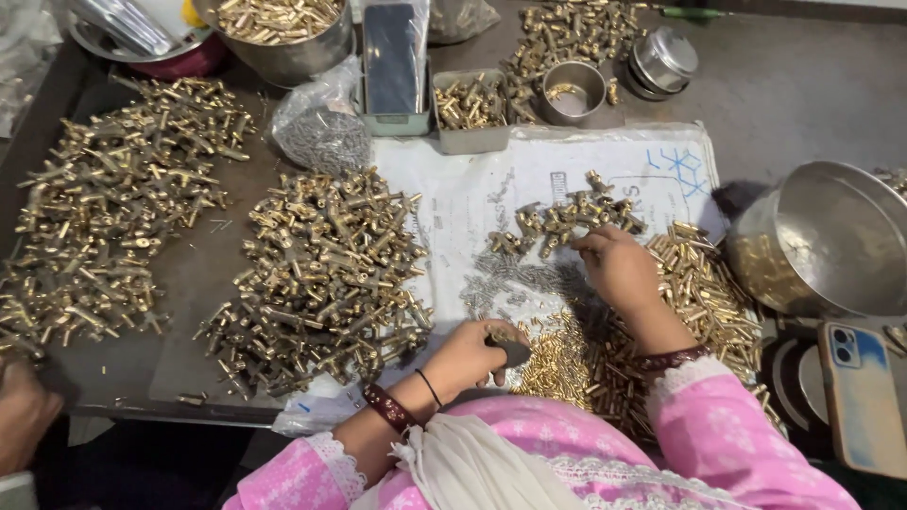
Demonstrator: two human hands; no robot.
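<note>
Spreading under everything, the dark tabletop (803,85) carries heaps of brass hardware. Largest is the far-left pile of brass fittings (104,208), loosely scattered; beside it lies a denser middle pile of brass fittings (326,274), partly on a white printed sheet (453,203) that covers the tabletop in front of the person. On the right a big steel bowl (831,236) stands tilted toward the person, just beyond a drift of small brass pins (699,293) that runs down along the right forearm. A phone in a clear case (862,397) lies by the bowl, near the pink sleeve.

On the sheet, a small cluster of brass fittings (567,217) sits ahead of the right hand (619,269). That hand reaches forward, palm down, wrist bent slightly, with its fingertips curled into the near edge of the cluster; the grip is narrow, pinched among the pieces, though which single piece it has I cannot tell. The left hand (468,354) rests lower, close to the body, knuckles up and fingers curled shut around a small dark tool or part (510,349) whose end sticks out toward the pins. A strew of tiny grey screws (515,279) lies between the two hands.

At the far edge stand a small steel cup (572,92), a rectangular tin of brass parts (470,109) and a bag of grey screws (321,127).
</note>
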